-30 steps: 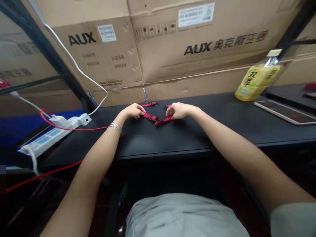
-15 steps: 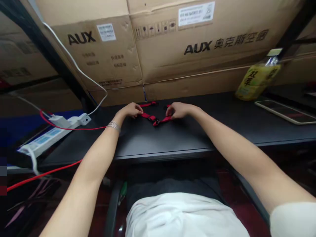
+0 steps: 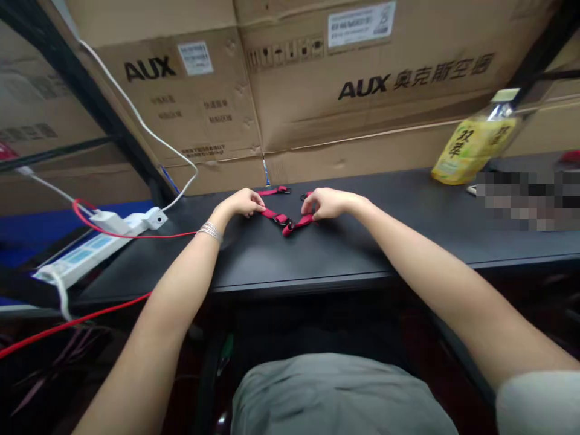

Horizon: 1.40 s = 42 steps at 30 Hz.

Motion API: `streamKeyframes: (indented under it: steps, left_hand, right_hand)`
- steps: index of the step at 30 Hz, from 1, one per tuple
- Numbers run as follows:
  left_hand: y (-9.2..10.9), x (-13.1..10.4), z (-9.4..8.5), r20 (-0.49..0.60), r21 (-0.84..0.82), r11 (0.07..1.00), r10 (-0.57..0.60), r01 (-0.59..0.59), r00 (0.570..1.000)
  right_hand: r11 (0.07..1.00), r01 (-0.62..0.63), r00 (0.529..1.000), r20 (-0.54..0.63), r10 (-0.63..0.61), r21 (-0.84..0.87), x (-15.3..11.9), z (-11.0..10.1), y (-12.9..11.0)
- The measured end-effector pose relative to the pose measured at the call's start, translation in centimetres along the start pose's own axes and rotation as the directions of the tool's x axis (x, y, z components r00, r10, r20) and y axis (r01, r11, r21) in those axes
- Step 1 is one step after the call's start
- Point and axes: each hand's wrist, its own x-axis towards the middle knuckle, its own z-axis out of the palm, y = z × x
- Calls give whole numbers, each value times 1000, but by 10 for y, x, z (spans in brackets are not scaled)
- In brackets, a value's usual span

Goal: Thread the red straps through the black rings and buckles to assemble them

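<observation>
1. Strap (image 3: 275, 215) on desk (image 3: 294, 266), buckle (image 3: 290, 223) between left hand (image 3: 247, 204) and right hand (image 3: 328, 204)
2. Strap ends (image 3: 273, 191) farther back, near right box (image 3: 376, 109)
3. Left box (image 3: 190, 103) beside right box, both behind hands
4. Bottle (image 3: 473, 148) on desk, right of right hand, before right box
5. Power strip (image 3: 93, 248) left of left hand, plug (image 3: 110, 223) in it
6. Cable (image 3: 144, 125) from power strip, up past left box

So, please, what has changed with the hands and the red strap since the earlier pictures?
Very little: the middle of the red strap moved slightly toward the front of the table. Nothing was newly gripped or released. The left hand and right hand still pinch it; the bottle stayed put.
</observation>
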Motion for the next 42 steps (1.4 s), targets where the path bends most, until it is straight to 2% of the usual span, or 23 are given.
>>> streamKeyframes:
  steps: [15,26,42]
  left_hand:
    - [9,0,12,38,11,996,87,-88,995]
    - [15,-4,13,37,16,996,85,-85,996]
    - [9,-1,11,16,-18,999,48,-48,999]
  right_hand:
    - [1000,9,1000,11,-9,2,-2,0,-7]
    - [1000,26,1000,8,-26,15,0,1,-4]
    - [1000,24,1000,10,-24,6,-1,0,-5]
